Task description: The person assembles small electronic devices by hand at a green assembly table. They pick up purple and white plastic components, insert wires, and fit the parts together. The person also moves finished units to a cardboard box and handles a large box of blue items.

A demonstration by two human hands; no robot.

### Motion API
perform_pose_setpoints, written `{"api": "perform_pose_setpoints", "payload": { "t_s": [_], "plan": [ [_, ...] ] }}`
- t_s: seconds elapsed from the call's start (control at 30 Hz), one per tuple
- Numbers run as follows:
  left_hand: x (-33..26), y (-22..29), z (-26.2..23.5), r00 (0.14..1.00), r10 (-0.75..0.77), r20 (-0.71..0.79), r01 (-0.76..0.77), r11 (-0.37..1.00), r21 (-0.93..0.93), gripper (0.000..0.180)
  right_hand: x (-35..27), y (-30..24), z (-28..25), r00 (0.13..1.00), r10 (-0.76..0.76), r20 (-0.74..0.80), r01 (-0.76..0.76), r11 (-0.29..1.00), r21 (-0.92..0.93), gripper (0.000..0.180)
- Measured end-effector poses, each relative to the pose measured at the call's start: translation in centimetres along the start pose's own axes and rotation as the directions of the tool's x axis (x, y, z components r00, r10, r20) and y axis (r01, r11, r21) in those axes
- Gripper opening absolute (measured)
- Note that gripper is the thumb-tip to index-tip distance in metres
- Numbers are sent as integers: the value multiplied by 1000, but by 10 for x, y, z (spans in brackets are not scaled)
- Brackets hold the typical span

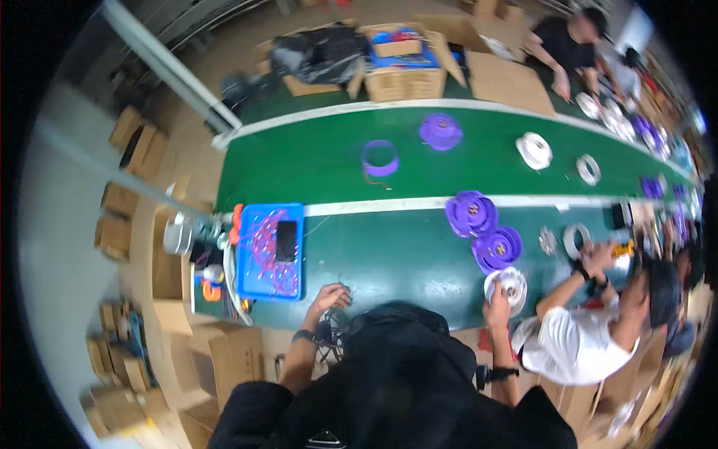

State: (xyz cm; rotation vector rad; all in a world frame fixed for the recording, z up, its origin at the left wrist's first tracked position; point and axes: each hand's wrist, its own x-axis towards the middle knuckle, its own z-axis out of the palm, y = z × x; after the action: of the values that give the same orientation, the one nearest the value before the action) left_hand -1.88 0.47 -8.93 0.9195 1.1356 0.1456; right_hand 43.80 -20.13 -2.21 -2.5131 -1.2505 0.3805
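Note:
My right hand [496,308] grips the rim of a round white plastic housing [514,287] at the near edge of the green workbench [374,247]. The housing's inner side, with a metallic-looking centre, faces up. Two purple round housings [496,250] lie just beyond it, one against the other. Over the bench's near edge, my left hand [331,297] is closed with its fingers curled; whatever it may hold is too small to make out. Left of that hand lies a blue tray [299,258] of pink wires [262,243], with a black phone-like slab [286,241] on top.
A green conveyor belt [314,165] carries a purple ring [381,158], a purple housing [441,132] and white parts [534,151]. Close on my right, a co-worker in white [576,329] holds a yellow tool [623,248]. Cardboard boxes [239,359] stand at lower left.

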Motion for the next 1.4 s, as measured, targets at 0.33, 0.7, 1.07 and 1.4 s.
{"api": "perform_pose_setpoints", "payload": {
  "t_s": [0.33,0.7,1.07,1.4],
  "plan": [
    [0,-25,-17,998,-62,27,59,994,95,26,13,-120,13,619,-593,514,235,765,599,37],
    [-73,183,19,868,493,56,-445,724,527,30,46,-196,-87,692,-611,384,-269,276,923,24],
    [-28,328,159,599,794,109,-795,605,-41,26,97,-245,-100,950,-313,3,-4,-4,1000,34],
    [-7,229,148,819,555,-145,-561,828,-4,40,79,-262,-84,722,-624,299,-295,114,949,46]
  ]
}}
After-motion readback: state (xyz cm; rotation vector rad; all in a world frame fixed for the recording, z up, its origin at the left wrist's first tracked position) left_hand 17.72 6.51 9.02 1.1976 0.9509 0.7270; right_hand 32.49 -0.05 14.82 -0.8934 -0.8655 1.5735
